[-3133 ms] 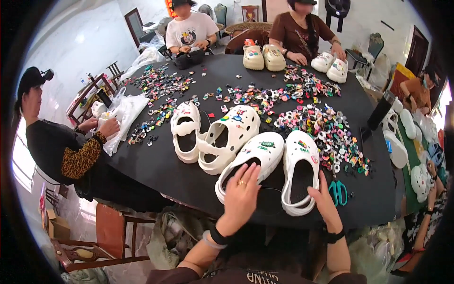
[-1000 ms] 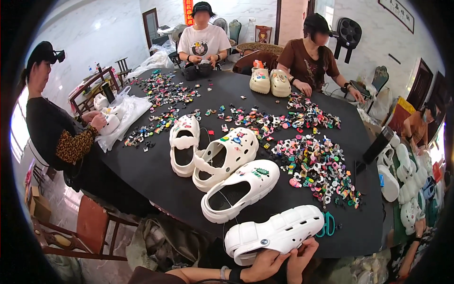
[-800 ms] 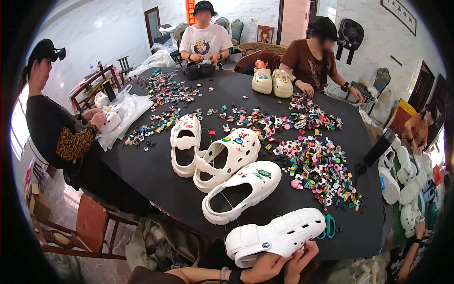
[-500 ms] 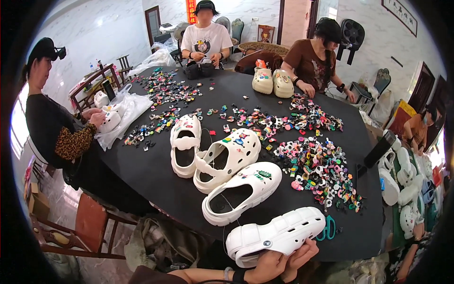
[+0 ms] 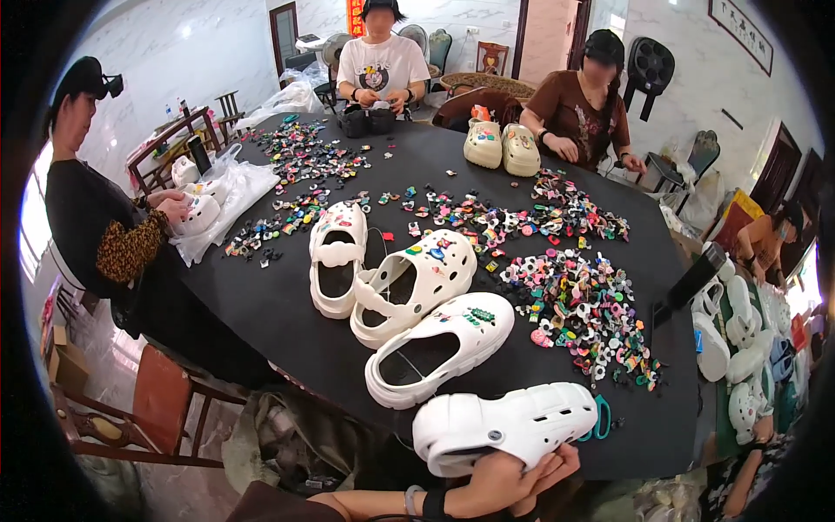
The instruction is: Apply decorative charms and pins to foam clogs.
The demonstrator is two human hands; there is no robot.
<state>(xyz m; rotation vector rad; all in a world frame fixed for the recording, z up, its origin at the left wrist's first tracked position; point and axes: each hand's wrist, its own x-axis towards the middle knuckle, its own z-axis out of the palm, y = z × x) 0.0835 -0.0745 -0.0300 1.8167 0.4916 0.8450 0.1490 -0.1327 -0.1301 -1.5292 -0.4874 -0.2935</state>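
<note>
Near the table's front edge, a white clog (image 5: 509,419) is tipped on its side, with its foot opening turned toward me and its side vent holes showing. My left hand (image 5: 490,484) is closed on the lower rim of the clog, a bracelet and a black band at its wrist. Close beside it, my right hand (image 5: 554,470) is closed at the toe end, its palm partly hidden behind the left. What the fingertips do inside the clog is hidden. Just beyond stands another white clog (image 5: 465,335) with green charms on its toe.
Two more decorated white clogs (image 5: 337,252) (image 5: 417,274) stand farther off on the black table (image 5: 261,317). Heaps of colourful shoe charms (image 5: 574,296) spread across it. Teal scissors (image 5: 601,418) lie by the clog's toe, and a black cylinder (image 5: 691,283) rises at right. Co-workers sit and stand around.
The clog in my hands has turned slightly, its toe end now a little lower. My hands stay on it. The co-worker at the far right has raised their head.
</note>
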